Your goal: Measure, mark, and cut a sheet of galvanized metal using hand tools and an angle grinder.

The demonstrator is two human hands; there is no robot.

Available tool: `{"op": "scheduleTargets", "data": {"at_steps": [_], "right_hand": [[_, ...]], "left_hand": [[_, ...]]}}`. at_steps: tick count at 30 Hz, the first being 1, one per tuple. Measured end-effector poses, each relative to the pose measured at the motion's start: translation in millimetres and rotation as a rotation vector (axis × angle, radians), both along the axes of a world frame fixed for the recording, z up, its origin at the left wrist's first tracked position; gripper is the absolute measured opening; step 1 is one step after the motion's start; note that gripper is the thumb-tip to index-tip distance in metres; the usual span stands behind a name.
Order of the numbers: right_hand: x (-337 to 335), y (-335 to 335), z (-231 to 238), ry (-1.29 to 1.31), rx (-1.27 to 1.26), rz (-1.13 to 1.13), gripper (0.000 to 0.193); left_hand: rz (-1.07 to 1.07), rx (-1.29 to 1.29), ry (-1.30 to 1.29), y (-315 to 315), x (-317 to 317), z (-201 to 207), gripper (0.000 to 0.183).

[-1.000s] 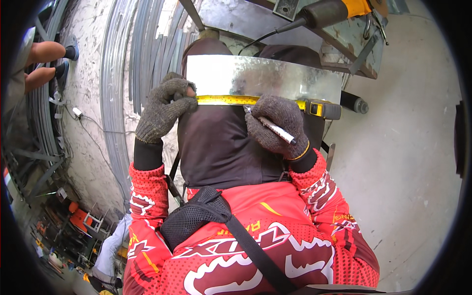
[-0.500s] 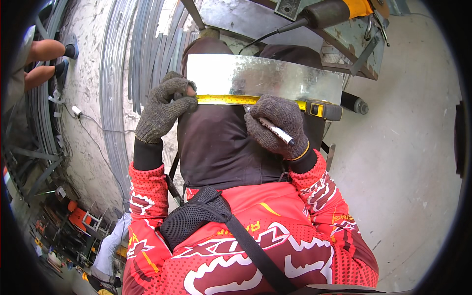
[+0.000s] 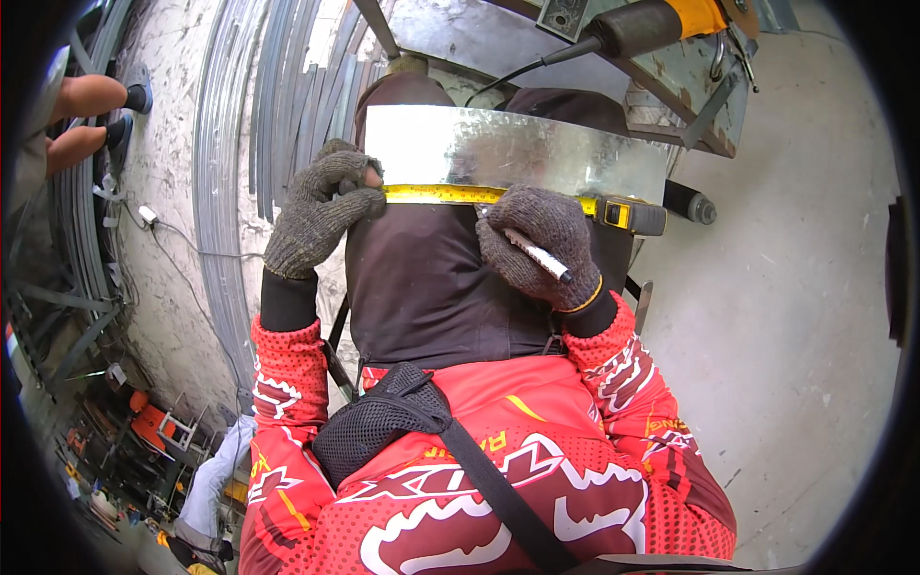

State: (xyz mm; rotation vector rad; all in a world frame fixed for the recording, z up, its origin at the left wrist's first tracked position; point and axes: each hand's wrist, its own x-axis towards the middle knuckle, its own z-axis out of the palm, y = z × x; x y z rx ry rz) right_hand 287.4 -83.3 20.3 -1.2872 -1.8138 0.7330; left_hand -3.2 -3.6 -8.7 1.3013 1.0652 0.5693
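Observation:
Across my thighs lies a shiny sheet metal strip [image 3: 537,144]. A yellow tape measure blade [image 3: 436,195] runs along its near edge, with the black and yellow tape measure case [image 3: 634,216] at the sheet's right end. My left hand [image 3: 324,206], in a grey knit glove, is closed at the near left corner, pinching the tape's end against the sheet. My right hand [image 3: 537,240], gloved alike, grips a white marker pen [image 3: 539,255] and rests over the blade right of its middle. The pen's tip is down by the near edge, partly hidden by the fingers.
An angle grinder [image 3: 642,29] with a black cord lies on a metal bench [image 3: 714,105] ahead right. Long metal profiles [image 3: 225,182] lie on the floor at left, near a power cord [image 3: 192,244]. Another person's legs [image 3: 88,120] are at far left.

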Motion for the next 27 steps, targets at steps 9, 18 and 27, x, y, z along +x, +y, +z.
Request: {"op": "scheduleTargets", "data": {"at_steps": [9,18,27], "right_hand": [[0.6,-2.4,1.0,-0.070,0.021,-0.007,0.018],[-1.8,0.3,2.8,-0.026,0.025,-0.015,0.018],[0.2,-1.8,2.6,-0.018,0.019,-0.010,0.020]], "left_hand": [[0.008,-0.015,-0.025,-0.1,0.3,0.4,0.020],[0.016,-0.016,-0.029,-0.6,-0.7,-1.4,0.021],[0.009,-0.021,-0.053,0.0,-0.9,-2.7,0.020]]}}
